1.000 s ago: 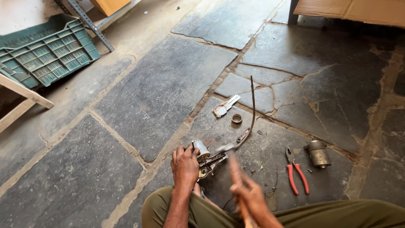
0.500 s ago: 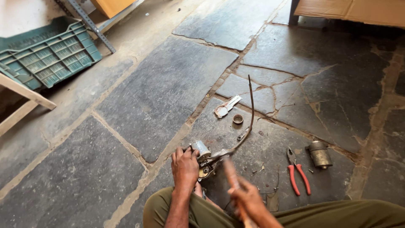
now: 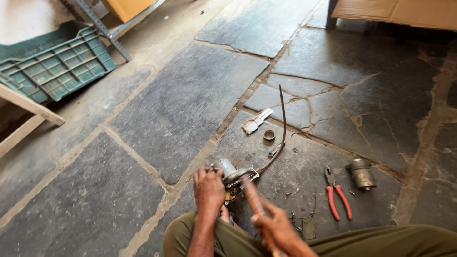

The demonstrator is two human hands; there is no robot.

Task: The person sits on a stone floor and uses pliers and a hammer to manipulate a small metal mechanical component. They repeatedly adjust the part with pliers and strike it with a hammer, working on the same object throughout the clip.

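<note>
— Small motor assembly, grey and metal, down on the stone floor just ahead of the knees. Pinned under the left hand, fingers clamped over its near end.

— And the right hand?

— Clenched round a wooden handle, blurred, angled up toward the motor. Head of the tool lost behind the blur; cannot tell what kind.

— Anything attached to the motor?

— Long thin curved rod, running from its bracket away across the slab.

— Loose bits nearby?

— Flat metal plate and a small ring, side by side beyond the motor. Red-handled pliers lying to the right, with a cylindrical metal housing just past them. Green plastic crate well apart at upper left, beside a pale wooden frame.
</note>
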